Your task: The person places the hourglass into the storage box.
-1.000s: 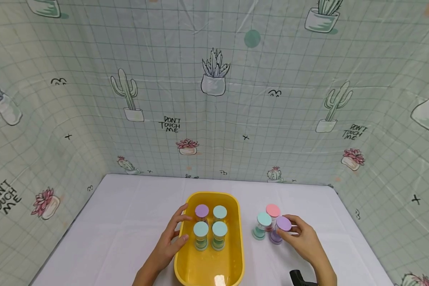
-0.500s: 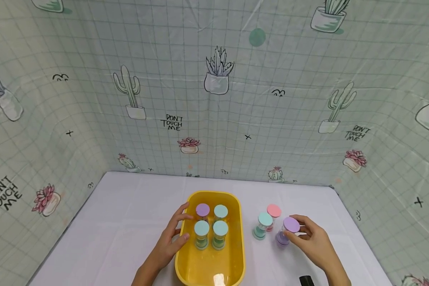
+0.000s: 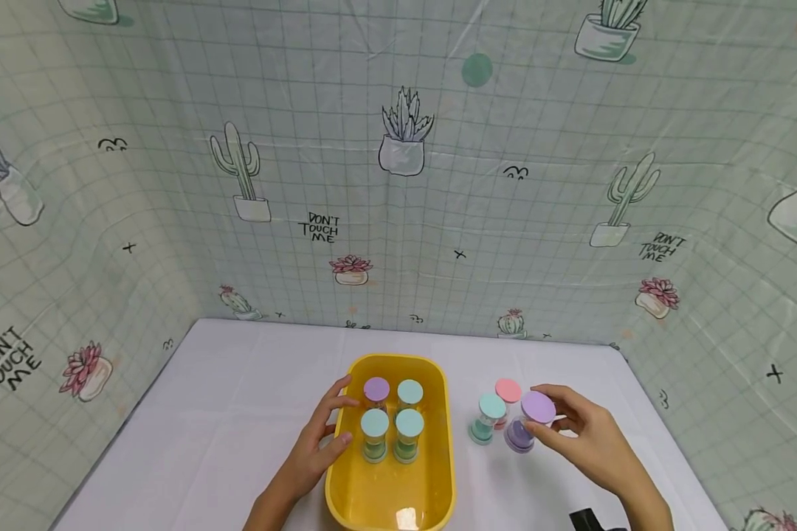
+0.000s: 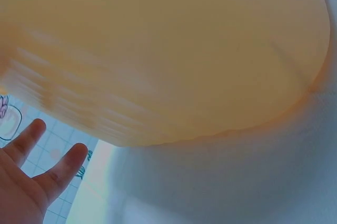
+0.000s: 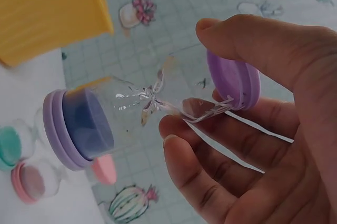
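Note:
A purple-capped sand timer is pinched between the thumb and fingers of my right hand, near its upper cap. The right wrist view shows its clear glass waist and dark sand gathered at the lower end. Close to its left stand a teal sand timer and a pink sand timer. My left hand rests at the left rim of the yellow tray, fingers spread. In the tray a purple sand timer and several teal ones stand upright.
A white-covered table lies under everything. Behind it and at both sides hangs a grid-patterned cloth with cactus drawings. A black piece shows beside my right wrist at the lower edge.
My right hand has drawn the purple sand timer rightward, away from the teal and pink ones, then raised it slightly. The left hand and tray stay put.

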{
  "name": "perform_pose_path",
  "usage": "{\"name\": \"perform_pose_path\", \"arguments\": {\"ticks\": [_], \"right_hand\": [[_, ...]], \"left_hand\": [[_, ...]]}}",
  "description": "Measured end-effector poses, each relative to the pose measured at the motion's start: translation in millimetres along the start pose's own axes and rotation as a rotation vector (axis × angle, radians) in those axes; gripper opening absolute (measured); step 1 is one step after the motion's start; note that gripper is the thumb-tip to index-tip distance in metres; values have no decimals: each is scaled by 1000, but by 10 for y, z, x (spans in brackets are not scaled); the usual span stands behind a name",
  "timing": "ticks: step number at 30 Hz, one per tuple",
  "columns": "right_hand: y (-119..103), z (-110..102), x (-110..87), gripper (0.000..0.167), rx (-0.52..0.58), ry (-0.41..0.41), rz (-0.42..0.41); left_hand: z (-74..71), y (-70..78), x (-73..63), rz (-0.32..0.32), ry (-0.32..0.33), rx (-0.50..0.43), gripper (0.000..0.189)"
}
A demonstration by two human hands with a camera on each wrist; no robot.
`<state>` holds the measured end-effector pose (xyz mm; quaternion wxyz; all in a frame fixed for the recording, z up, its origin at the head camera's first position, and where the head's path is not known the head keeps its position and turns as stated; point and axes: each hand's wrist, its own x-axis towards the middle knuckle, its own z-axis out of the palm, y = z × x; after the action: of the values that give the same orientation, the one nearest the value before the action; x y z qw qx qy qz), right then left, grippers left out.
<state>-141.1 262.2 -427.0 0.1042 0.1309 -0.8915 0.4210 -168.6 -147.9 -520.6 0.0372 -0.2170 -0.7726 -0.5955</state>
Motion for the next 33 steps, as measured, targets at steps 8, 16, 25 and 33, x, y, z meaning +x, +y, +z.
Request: {"name": "perform_pose_path", "arguments": {"ticks": [8,16,25,33], "right_hand": [[-249,40,103,41,82,-49,-116],[-510,275,211,43,210,-129,-218],[-799,528,448,36,261,-355,-369],[-980,699,620,43,170,-559,-338]], "left_hand": [[7,-6,3,-5,-8,-9,37],[3,11,-5,-45,-5,-1,44],[0,27,29,-42,-22,4,48],[-27,30,10,-38,-29,4,47]]}}
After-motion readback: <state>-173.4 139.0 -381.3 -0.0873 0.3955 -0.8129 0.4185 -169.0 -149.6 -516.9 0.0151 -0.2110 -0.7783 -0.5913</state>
